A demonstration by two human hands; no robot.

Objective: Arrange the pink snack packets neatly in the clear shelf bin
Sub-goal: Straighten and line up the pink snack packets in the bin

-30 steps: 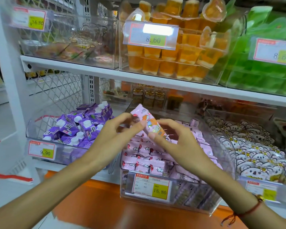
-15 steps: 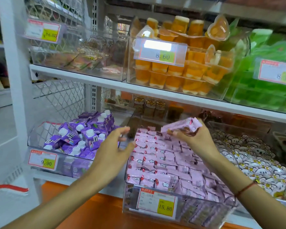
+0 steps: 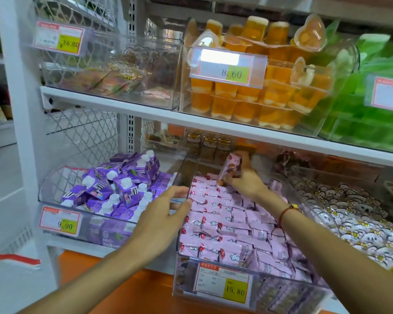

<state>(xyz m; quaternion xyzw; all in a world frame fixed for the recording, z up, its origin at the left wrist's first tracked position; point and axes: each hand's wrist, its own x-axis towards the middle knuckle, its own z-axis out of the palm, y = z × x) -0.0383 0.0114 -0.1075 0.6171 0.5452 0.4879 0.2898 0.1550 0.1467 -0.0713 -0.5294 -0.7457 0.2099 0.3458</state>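
Note:
A clear shelf bin (image 3: 182, 245) on the lower shelf is filled with rows of pink snack packets (image 3: 232, 225). My right hand (image 3: 245, 181) pinches one pink packet (image 3: 230, 167) and holds it upright at the back of the bin, its lower end touching the rear rows. My left hand (image 3: 161, 214) rests against the bin's left wall, fingers spread and relaxed, thumb tip at the wall's edge. A price tag reading 15.80 (image 3: 224, 283) hangs on the bin's front.
A bin of purple cartons (image 3: 114, 189) stands directly left. A bin of white cartoon packets (image 3: 354, 218) stands to the right. The shelf above (image 3: 145, 112) carries orange jelly cups (image 3: 259, 87) and green packs (image 3: 372, 105), close over the bin's back.
My right hand carried the packet from in front of me to the bin's back and tipped it upright. My left hand let go of it and moved to the bin's left wall.

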